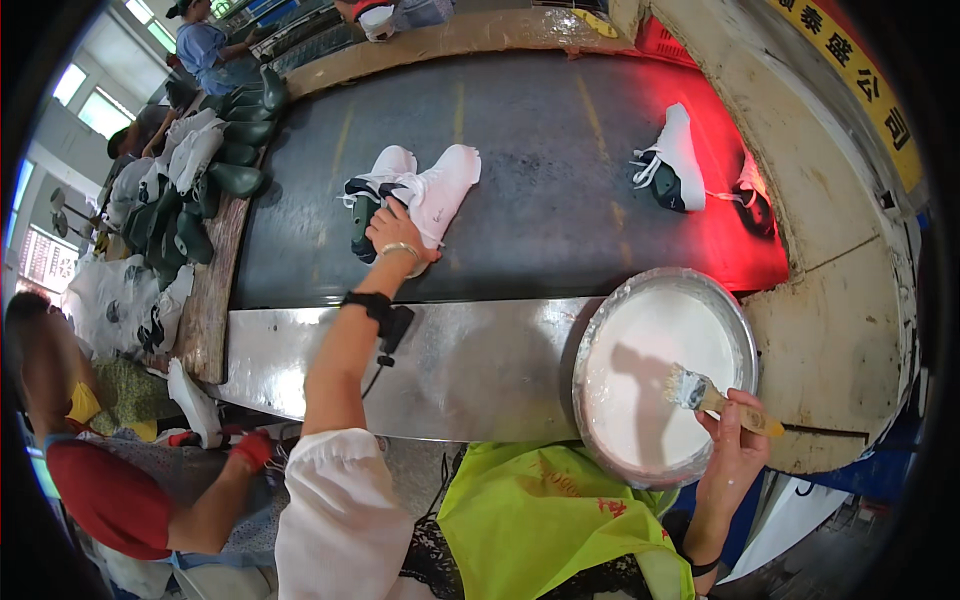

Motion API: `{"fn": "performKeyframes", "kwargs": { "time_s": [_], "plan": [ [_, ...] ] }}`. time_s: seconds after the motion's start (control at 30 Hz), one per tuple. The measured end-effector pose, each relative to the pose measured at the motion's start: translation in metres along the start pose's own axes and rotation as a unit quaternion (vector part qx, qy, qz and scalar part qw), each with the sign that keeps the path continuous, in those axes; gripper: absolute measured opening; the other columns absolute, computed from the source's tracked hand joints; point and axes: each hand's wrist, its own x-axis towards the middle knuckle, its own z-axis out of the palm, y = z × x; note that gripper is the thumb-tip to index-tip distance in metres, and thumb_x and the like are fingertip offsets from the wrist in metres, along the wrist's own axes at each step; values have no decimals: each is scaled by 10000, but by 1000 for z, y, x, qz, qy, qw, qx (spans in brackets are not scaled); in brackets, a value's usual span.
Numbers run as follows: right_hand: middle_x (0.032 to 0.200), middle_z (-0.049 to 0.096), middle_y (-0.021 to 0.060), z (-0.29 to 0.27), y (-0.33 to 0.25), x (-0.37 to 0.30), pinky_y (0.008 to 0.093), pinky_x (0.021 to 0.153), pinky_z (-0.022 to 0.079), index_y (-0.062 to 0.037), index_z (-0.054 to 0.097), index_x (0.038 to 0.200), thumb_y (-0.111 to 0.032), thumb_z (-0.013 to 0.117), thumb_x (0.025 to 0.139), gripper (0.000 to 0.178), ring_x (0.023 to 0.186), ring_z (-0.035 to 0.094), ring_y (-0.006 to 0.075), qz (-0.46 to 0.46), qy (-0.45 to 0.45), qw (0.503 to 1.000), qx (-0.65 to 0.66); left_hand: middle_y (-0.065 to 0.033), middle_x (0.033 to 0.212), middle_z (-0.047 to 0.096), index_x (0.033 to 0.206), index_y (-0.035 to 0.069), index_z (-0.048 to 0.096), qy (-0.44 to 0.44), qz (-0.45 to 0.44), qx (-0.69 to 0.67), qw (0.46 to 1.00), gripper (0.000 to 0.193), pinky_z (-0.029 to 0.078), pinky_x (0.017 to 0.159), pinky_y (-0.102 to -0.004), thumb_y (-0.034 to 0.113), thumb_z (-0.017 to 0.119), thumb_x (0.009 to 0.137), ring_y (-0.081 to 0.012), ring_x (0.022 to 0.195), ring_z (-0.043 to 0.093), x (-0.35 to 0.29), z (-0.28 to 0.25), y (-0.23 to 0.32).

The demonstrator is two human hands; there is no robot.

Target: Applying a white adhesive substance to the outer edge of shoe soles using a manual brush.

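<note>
My left hand (398, 236) reaches over the dark belt and grips the heel end of a white shoe upper (445, 192), fingers over its dark-green last. A second white shoe upper (392, 162) lies close against its left side, partly hidden. In my right hand (738, 440) is a flat paintbrush (712, 397) with a yellowish handle, pinched between thumb and fingers. White-coated bristles point left above the white liquid (630, 345) in a round metal basin (584, 375); whether they touch it, I cannot tell.
Two more shoes, one a white shoe (680, 160), lie right on the belt (530, 200) by a red glow. Green lasts (240, 180) and white uppers crowd a wooden board (222, 290) at left. Beside me sits a person in a red top (110, 500); others work farther back.
</note>
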Motion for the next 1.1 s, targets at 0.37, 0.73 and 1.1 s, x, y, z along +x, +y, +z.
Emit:
{"fn": "performKeyframes", "kwargs": {
  "time_s": [0.37,0.73,1.1],
  "plan": [
    [945,581,61,-24,25,5,284,706,563,5,582,1083,-150,569,951,203,827,597,117,-5,100,995,-9,-224,1480,246,1475,-38,27,3,-8,-28,1000,1484,242,1096,-485,559,887,424,-343,1365,283,30,24,-9],
    [990,582,84,-10,10,6,292,710,570,19,570,1084,-141,566,951,208,869,607,141,23,73,997,20,-189,1421,314,1437,-72,142,24,1,-12,1000,1368,355,1003,-498,596,839,467,-332,1293,348,58,23,-12],
    [1011,591,103,-27,12,-26,300,718,575,31,592,1048,-101,552,953,167,863,610,149,23,68,996,61,-142,1226,604,1307,20,481,-417,-38,-711,565,712,504,921,-431,488,655,800,-267,1060,628,-48,2,-29]
  ]
}}
